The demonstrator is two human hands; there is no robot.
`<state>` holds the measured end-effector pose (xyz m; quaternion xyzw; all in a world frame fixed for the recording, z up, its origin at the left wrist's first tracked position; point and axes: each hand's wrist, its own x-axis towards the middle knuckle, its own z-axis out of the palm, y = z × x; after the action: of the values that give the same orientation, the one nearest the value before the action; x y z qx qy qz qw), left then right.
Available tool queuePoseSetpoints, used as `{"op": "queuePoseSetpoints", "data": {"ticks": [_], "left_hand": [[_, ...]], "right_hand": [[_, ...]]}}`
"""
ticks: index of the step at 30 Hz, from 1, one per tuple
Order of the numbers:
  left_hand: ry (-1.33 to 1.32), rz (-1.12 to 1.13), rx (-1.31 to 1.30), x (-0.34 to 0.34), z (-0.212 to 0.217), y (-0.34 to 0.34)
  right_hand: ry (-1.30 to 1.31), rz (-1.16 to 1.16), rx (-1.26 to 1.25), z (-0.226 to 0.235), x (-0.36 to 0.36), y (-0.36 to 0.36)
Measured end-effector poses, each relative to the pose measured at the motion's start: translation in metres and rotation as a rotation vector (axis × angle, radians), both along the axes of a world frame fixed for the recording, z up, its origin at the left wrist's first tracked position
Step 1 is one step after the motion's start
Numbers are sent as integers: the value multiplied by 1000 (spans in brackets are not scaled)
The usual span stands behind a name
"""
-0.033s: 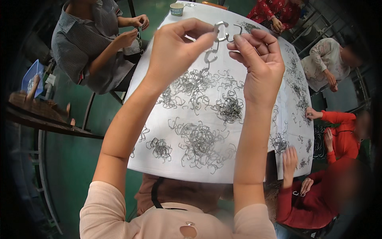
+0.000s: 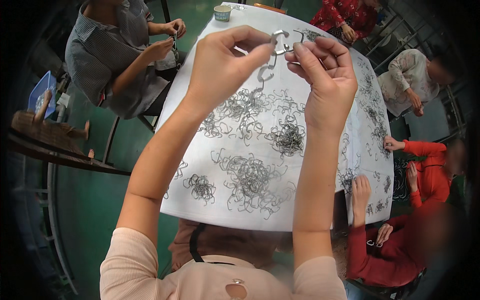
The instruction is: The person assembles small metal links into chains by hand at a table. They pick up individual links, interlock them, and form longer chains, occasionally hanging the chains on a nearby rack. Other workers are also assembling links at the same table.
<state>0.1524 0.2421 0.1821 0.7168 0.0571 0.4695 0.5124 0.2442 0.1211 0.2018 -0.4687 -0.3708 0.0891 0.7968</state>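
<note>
Above the far part of the white table, my left hand (image 2: 220, 62) pinches a short chain of silvery open metal links (image 2: 266, 75), which dangles below the fingertips. One C-shaped link at the top of that chain sticks out toward the right. My right hand (image 2: 325, 75) grips a thin bent metal link (image 2: 302, 35) between thumb and index finger, its other fingers loosely curled. The two pieces meet or overlap in the gap between my hands; I cannot tell whether they are hooked together. Beneath lie loose piles of similar bent metal links (image 2: 252, 175).
The white table (image 2: 190, 217) carries more piles along its right side. A paper cup (image 2: 222, 13) stands at the far left edge. Several people sit around, one co-worker's hand (image 2: 361, 192) resting by a pile at the near right. A blue basket (image 2: 42, 94) is at far left.
My left hand has shifted slightly right with the chain, whose top link has turned a little. My right hand stays almost still. The co-worker's hand at the near right has moved slightly left and away.
</note>
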Motion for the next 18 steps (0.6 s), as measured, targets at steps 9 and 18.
{"op": "queuePoseSetpoints", "data": {"ticks": [9, 18], "left_hand": [[6, -42, 29, 27, -19, 17], [733, 349, 255, 141, -232, 149]], "right_hand": [[-87, -145, 157, 0, 8, 8], [-258, -139, 187, 5, 41, -20]]}}
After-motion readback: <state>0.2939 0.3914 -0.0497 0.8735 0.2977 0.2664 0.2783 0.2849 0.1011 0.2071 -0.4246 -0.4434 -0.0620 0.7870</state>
